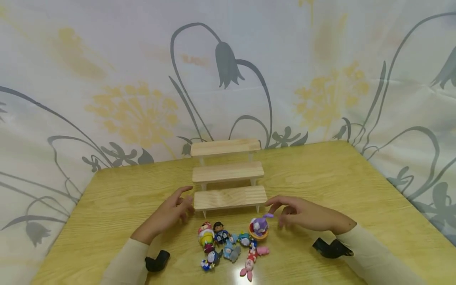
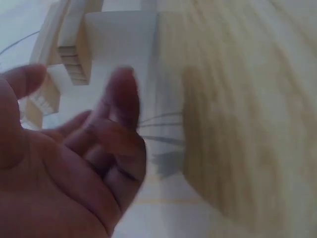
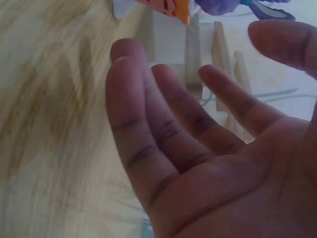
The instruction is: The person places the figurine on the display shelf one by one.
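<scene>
A three-tier wooden display stand (image 1: 230,198) with pale legs stands on the table in the head view. Beside the left end of its lowest step is my left hand (image 1: 174,211), fingers loosely bent around nothing. My right hand (image 1: 303,213) hovers at the step's other end, relaxed and holding nothing, near a purple figurine in an orange-rimmed cup (image 1: 259,227). In front of the stand lie several more small figurines, among them a yellow-and-red one (image 1: 206,235), a dark-haired one in blue (image 1: 220,232), a light-blue one (image 1: 230,250) and a pink-eared one (image 1: 250,263).
The yellowish wood-grain table (image 1: 142,190) carries the stand and figurines. A pale cloth with grey and yellow flowers (image 1: 228,67) hangs behind and along the sides. Black wrist straps (image 1: 333,248) show below both sleeves.
</scene>
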`<state>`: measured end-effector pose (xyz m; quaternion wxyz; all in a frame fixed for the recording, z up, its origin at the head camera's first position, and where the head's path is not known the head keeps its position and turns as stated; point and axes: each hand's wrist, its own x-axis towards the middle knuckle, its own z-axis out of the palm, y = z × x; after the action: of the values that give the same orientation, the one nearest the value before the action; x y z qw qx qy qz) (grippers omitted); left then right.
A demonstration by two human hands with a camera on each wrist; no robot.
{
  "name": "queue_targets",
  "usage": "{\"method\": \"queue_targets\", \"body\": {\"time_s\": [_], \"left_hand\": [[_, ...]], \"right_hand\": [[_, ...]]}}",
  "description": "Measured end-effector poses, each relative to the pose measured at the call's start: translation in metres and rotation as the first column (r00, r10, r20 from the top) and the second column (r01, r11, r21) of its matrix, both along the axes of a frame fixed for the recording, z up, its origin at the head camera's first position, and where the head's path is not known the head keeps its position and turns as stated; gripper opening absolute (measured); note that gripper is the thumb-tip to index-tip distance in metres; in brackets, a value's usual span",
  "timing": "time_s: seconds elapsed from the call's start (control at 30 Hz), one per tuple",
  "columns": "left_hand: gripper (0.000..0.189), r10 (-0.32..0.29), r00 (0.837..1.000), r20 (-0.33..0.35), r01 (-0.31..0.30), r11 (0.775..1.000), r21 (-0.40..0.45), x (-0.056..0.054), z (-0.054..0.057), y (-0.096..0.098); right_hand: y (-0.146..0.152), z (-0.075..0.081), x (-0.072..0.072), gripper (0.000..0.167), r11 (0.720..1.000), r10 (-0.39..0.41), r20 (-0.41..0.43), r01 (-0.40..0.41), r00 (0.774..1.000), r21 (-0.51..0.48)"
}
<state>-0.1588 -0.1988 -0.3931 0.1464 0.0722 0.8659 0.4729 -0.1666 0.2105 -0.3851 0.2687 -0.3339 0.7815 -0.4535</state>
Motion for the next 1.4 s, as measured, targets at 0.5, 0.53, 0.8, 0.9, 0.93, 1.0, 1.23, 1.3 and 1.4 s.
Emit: {"method": "queue_targets", "body": {"time_s": [0.5,0.53,0.8,0.9,0.93,1.0,1.23,1.3,1.4], "left_hand": [[0.063,-0.133,0.991,0.029,0.13,0.989,0.075,0.0,-0.009,0.0],[0.063,-0.134,0.99,0.031,0.131,0.988,0.082,0.0,-0.009,0.0],[0.063,-0.157,0.987,0.024,0.152,0.979,0.135,-0.001,-0.017,-0.001],[0.063,-0.164,0.986,0.026,0.158,0.974,0.161,-0.002,-0.021,-0.001],[0.062,-0.168,0.985,0.029,0.161,0.972,0.173,-0.003,-0.023,-0.001],[0.062,-0.175,0.984,0.037,0.164,0.966,0.198,-0.004,-0.025,-0.001],[0.065,-0.181,0.983,0.04,0.164,0.948,0.274,-0.008,-0.027,-0.004],[0.065,-0.178,0.983,0.036,0.16,0.943,0.292,-0.009,-0.028,-0.005],[0.064,-0.169,0.985,0.041,0.149,0.942,0.302,-0.01,-0.029,-0.007]], "right_hand": [[-0.018,-0.011,0.011,0.072,0.987,0.122,0.07,-0.113,0.99,-0.116],[-0.021,-0.012,0.012,0.074,0.988,0.116,0.064,-0.108,0.991,-0.112],[-0.03,-0.02,0.019,0.072,0.994,0.054,0.008,-0.053,0.999,-0.098],[-0.031,-0.022,0.019,0.066,0.994,0.04,-0.034,-0.044,0.999,-0.099],[-0.031,-0.022,0.019,0.065,0.994,0.039,-0.044,-0.043,0.998,-0.101],[-0.031,-0.023,0.019,0.062,0.993,0.039,-0.053,-0.044,0.998,-0.106],[-0.033,-0.025,0.017,0.06,0.989,0.075,-0.031,-0.078,0.997,-0.122],[-0.034,-0.025,0.017,0.061,0.989,0.077,-0.024,-0.079,0.997,-0.124],[-0.036,-0.025,0.017,0.061,0.992,0.06,-0.031,-0.063,0.998,-0.105]]}}
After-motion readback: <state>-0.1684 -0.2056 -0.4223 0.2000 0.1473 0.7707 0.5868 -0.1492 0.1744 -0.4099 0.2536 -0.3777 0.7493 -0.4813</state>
